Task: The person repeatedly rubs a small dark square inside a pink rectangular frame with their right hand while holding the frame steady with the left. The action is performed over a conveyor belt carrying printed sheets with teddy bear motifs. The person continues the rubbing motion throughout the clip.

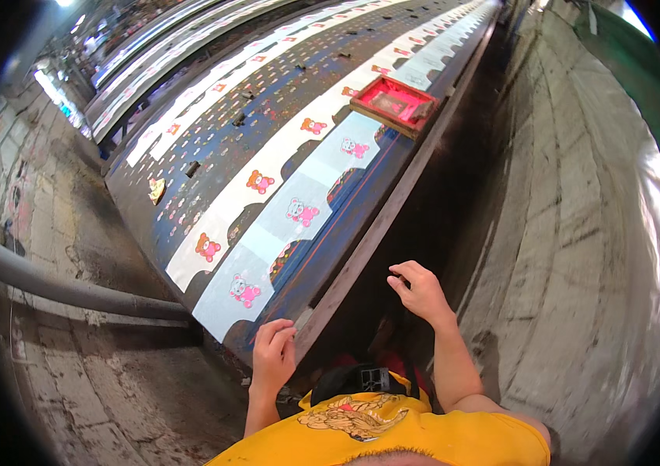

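Note:
My left hand (272, 359), loosely curled with its fingers apart and nothing visible in it, is by the near corner of a long printing table (299, 283). To its right, over the dark gap beside the table, my right hand (421, 292) is raised with bent fingers and the thumb apart, also without anything visible in it. Pale blue fabric pieces (271, 233) printed with pink and white bears lie in a row along the table's near side. Beyond them runs a row of cream fabric pieces (225, 213) with brown and pink bears. Farther up the table rests a red-framed printing screen (396, 102).
A wooden rail (392, 206) edges the table on my side. Small dark clamps or blocks (192, 169) dot the table's middle. A thick grey pipe (89, 289) meets the table's near end at left. A concrete floor (555, 256) stretches along the right, beside pale sheeting.

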`<state>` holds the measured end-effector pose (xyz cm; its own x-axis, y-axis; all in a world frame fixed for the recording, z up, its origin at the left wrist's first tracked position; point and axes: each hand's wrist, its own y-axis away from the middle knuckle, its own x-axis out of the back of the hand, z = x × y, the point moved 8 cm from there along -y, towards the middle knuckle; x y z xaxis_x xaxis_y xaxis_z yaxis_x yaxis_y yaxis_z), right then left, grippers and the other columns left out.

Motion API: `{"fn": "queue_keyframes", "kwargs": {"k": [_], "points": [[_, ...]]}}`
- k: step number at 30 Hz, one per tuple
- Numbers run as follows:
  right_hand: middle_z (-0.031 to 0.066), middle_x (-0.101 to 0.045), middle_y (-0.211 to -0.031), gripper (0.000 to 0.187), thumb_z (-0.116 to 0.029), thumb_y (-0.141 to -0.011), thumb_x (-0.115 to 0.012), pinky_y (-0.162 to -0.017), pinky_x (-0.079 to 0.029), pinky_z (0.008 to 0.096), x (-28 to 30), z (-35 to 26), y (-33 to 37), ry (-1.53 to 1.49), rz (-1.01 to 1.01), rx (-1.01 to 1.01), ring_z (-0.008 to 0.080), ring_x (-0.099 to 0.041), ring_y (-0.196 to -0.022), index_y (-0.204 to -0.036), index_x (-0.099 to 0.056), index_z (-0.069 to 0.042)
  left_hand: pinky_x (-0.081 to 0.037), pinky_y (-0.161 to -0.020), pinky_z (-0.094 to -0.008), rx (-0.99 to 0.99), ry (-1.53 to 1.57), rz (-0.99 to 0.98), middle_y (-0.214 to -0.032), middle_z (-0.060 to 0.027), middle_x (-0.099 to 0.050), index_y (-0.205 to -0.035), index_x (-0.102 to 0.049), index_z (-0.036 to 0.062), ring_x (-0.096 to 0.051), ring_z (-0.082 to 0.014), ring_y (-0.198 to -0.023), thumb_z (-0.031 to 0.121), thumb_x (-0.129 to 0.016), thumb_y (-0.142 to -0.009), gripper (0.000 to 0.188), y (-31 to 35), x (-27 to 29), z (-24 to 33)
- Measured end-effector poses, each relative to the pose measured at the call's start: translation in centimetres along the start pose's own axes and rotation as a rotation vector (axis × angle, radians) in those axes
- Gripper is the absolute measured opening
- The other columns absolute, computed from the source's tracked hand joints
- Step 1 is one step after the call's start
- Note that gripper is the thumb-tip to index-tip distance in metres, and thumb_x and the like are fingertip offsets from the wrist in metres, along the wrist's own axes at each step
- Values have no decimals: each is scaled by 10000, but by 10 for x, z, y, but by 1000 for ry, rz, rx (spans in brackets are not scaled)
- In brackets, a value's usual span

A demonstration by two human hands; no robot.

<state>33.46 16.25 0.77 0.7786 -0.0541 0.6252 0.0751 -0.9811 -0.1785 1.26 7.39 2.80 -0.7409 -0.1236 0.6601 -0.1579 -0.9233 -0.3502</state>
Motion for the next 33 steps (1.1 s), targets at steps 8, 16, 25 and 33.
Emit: {"fn": "queue_keyframes", "kwargs": {"k": [8, 16, 25, 33], "points": [[131, -711, -986, 215, -175, -954, -737, -773, -566, 386, 99, 93, -115, 61, 19, 51, 294, -702, -833, -1106, -740, -22, -553, -884, -419, -19, 13, 52, -1136, -160, -695, -1026, -707, 4, -675, -362, -1035, -87, -676, -852, 199, -77, -84, 95], [140, -718, -1001, 218, -163, -955, -738, -781, -566, 378, 143, 147, -205, 23, -23, 170, 287, -710, -847, -1115, -738, -15, -545, -904, -431, 94, -102, 202, -1138, -163, -688, -1021, -683, -14, -664, -373, -1042, -80, -664, -877, 160, -130, -135, 76], [150, -726, -1022, 232, -160, -960, -733, -796, -560, 381, 219, 221, -368, 89, -23, 210, 283, -712, -849, -1120, -734, 8, -547, -904, -392, 59, -24, 298, -1139, -168, -682, -1044, -679, -26, -671, -354, -1045, -99, -660, -894, 169, -289, -239, 63], [176, -717, -1051, 207, -126, -958, -711, -860, -554, 399, 235, 298, -482, -6, -69, 234, 332, -705, -962, -1105, -720, 19, -552, -887, -356, 376, 402, 410, -1152, -142, -666, -1119, -669, -21, -663, -273, -1069, -83, -650, -897, 231, -442, -350, 23]]}}
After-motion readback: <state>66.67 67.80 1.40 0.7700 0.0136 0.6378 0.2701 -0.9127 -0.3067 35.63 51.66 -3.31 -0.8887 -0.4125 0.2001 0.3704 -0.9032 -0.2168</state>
